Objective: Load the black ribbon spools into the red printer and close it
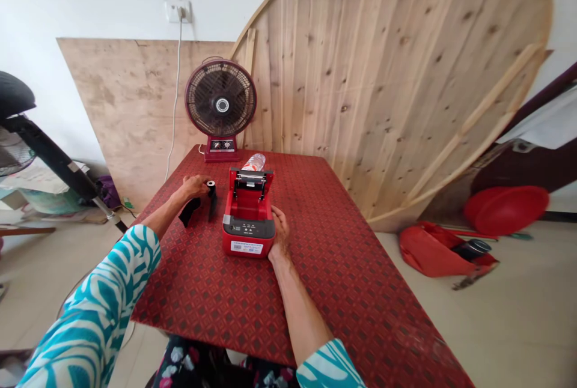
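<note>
Two hands apart: left hand (195, 185) at a black roll (211, 191), near upright, fingertips touching, grip unclear; open red label printer (247, 232) just right of it, right hand (280, 235) unclenched along printer's right wall.

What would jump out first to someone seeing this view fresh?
Probably the big wooden board with its curved edge, which stands behind the table and fills much of the upper right. Next, likely the bright red printer, its lid raised, on the patterned red tabletop near the middle of the picture. The round, dark red fan at the table's far left corner stands out too.
</note>
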{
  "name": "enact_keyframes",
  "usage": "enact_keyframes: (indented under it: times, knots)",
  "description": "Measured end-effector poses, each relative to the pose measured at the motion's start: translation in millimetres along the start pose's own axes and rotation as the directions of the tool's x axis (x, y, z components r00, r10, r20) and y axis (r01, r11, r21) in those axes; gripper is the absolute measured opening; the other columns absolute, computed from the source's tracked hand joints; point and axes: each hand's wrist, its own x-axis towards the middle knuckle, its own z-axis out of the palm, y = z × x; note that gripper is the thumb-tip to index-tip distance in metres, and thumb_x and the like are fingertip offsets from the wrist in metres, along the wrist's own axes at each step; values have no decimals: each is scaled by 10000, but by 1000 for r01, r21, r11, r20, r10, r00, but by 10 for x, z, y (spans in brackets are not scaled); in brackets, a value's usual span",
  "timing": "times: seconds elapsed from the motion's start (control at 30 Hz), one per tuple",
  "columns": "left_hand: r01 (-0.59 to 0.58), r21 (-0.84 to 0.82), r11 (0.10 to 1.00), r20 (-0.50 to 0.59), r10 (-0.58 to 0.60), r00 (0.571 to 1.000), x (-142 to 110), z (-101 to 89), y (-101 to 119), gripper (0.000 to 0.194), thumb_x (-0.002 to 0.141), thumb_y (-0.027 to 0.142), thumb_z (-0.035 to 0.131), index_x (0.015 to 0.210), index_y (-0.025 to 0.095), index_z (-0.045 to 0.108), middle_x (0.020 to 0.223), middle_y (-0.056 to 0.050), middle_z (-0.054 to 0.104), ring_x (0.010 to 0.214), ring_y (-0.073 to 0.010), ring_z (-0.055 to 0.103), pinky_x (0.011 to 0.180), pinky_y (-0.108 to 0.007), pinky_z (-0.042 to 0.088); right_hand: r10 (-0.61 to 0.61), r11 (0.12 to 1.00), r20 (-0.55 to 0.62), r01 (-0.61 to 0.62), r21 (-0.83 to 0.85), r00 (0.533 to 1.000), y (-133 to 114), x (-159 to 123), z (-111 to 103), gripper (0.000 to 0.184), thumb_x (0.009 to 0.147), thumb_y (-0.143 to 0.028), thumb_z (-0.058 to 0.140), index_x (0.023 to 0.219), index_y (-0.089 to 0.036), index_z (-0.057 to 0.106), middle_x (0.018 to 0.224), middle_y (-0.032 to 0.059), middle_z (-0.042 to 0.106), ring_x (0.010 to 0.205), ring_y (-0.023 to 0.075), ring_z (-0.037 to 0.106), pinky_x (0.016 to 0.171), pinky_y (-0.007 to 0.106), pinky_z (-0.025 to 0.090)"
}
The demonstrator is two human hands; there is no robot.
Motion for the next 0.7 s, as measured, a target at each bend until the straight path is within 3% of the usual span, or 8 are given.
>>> enact_keyframes:
  times: [0.13, 0.23, 0.4, 0.53, 0.6, 0.7]
  knots:
    - [-13, -33, 999, -14, 13, 1000, -35, -28, 33, 265, 696, 219, 606, 933, 244, 724, 949, -20, 755, 1076, -254, 666, 1018, -351, 427, -14, 1000, 3, 14, 9, 1000, -8, -12, 15, 499, 626, -493, 723, 1022, -197, 656, 885, 18, 698, 717, 150, 593, 693, 279, 462]
    - [-81, -199, 977, -42, 74, 996, -137, -149, 1, 326, 701, 283, 599, 1002, 193, 684, 977, -41, 744, 973, -217, 676, 900, -307, 497, -37, 999, 4, 37, 5, 999, -24, -21, 30, 493, 631, -508, 713, 1004, -189, 663, 893, 30, 706, 723, 155, 601, 671, 272, 459]
    - [-219, -588, 779, -103, 196, 975, -446, -422, 26, 530, 707, 474, 674, 1125, 150, 646, 962, -70, 725, 873, -229, 680, 798, -347, 545, -42, 999, 8, 42, -11, 999, -45, -35, 54, 507, 639, -519, 693, 1018, -184, 668, 857, 27, 702, 693, 155, 592, 645, 277, 449]
    - [-199, -716, 669, -3, 283, 959, -737, -449, 305, 711, 640, 566, 783, 1208, 160, 651, 1040, -94, 720, 876, -239, 678, 760, -346, 549, -53, 999, 19, 53, -5, 998, -58, -45, 69, 495, 636, -508, 693, 1012, -185, 678, 903, 32, 710, 762, 169, 611, 679, 285, 461]
    - [-210, -720, 661, 50, 351, 935, -829, -377, 508, 659, 653, 554, 783, 1162, 152, 670, 1069, -105, 718, 900, -233, 679, 784, -344, 552, -67, 998, 31, 67, 4, 997, -67, -51, 76, 481, 645, -506, 683, 1005, -187, 679, 914, 32, 711, 790, 174, 615, 695, 287, 463]
    - [-294, -619, 728, 64, 420, 905, -853, -231, 782, 481, 712, 492, 747, 1055, 159, 697, 1021, -80, 728, 902, -209, 676, 820, -324, 544, -94, 995, 44, 94, -15, 995, -75, -59, 85, 453, 672, -507, 666, 998, -193, 679, 944, 30, 711, 837, 180, 618, 732, 292, 465]
